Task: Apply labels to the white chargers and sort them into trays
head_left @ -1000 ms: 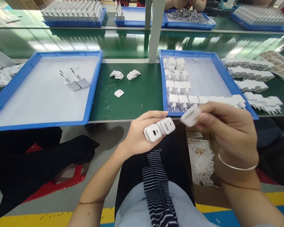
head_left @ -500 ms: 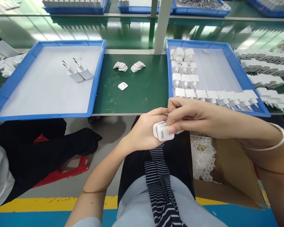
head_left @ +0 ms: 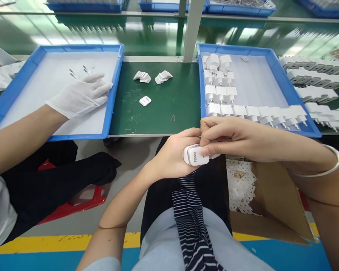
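In front of my lap, my left hand (head_left: 169, 156) is closed around a white plug charger (head_left: 185, 155), its rim showing beside the fingers. My right hand (head_left: 228, 133) pinches a white cover plate (head_left: 196, 156) printed "Fibaks" between thumb and fingers. The plate lies over the charger's face, nearly lined up with it; whether it is seated I cannot tell. On the green bench beyond are two fanned stacks of covers, a left stack (head_left: 142, 76) and a right stack (head_left: 164, 76), with a single cover (head_left: 145, 101) nearer me.
A co-worker's white-gloved hand (head_left: 80, 96) is over the left blue tray (head_left: 109, 113), by two chargers' pins. The right blue tray (head_left: 202, 81) holds rows of white chargers (head_left: 220, 92). A cardboard box (head_left: 279, 195) stands below right; a metal post (head_left: 192, 34) rises behind.
The cover plate has shifted from lying askew to nearly matching the charger's outline. A co-worker's gloved hand has come in over the left tray, covering the chargers there.
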### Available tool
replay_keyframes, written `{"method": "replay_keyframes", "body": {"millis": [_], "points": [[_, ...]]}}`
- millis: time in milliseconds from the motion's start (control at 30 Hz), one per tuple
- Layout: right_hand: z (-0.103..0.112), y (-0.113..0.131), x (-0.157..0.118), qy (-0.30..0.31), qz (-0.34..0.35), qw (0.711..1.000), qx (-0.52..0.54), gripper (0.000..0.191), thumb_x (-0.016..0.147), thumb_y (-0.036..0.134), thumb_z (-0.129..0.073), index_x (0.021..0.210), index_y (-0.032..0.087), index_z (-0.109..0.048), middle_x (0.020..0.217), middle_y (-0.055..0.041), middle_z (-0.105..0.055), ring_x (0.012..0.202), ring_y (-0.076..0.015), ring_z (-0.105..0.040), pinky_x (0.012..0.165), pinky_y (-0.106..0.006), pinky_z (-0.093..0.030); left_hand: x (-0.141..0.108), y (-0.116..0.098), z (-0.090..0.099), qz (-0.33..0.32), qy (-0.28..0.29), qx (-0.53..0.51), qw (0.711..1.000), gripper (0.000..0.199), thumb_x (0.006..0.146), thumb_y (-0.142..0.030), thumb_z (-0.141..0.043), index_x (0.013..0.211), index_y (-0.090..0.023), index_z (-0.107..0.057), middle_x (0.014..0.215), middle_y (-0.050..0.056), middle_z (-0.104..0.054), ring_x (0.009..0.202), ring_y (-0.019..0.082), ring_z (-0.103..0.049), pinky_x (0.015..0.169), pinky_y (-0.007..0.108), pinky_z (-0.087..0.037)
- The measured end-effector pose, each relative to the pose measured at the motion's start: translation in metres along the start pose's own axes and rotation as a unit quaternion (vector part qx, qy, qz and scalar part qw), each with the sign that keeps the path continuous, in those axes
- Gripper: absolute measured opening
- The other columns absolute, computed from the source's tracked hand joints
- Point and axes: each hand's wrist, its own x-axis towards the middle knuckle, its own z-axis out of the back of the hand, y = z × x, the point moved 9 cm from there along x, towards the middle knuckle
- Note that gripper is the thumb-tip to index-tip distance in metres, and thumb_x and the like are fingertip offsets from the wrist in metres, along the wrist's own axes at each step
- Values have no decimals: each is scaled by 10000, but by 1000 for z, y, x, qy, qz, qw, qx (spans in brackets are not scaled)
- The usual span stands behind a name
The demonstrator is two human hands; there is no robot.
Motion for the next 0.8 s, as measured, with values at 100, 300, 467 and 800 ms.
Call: {"method": "replay_keyframes", "body": {"millis": [100,300,467,800], "points": [[-1,-1,0,9,2,1000,-8,356,1013,410,-543,764,186,-662,834,-8,-447,747,-142,-451,668,-320,-334,0,1,-2,3,9,3,1000,98,774,-145,-764,848,-153,-701,990,59,-723,891,167,-713,746,250,-573],[-1,-1,0,19,2,1000,-24,363,1013,413,-543,752,185,-653,818,-4,-449,703,-130,-426,638,-317,-311,2,2,-6,5,19,-4,1000,96,769,-128,-755,829,-146,-683,945,47,-708,872,156,-695,742,240,-556],[-2,-1,-1,22,0,999,-26,368,1011,421,-542,746,189,-649,813,-3,-464,669,-121,-414,612,-315,-296,3,3,-9,8,40,-16,999,112,753,-117,-751,822,-151,-669,942,37,-691,853,145,-679,734,230,-545],[-4,-5,-2,31,-32,999,-16,333,970,380,-596,711,186,-673,798,1,-472,656,-112,-426,612,-313,-309,3,2,-13,26,68,-27,997,86,762,-121,-739,805,-155,-672,903,27,-674,820,139,-661,708,228,-536]]}}
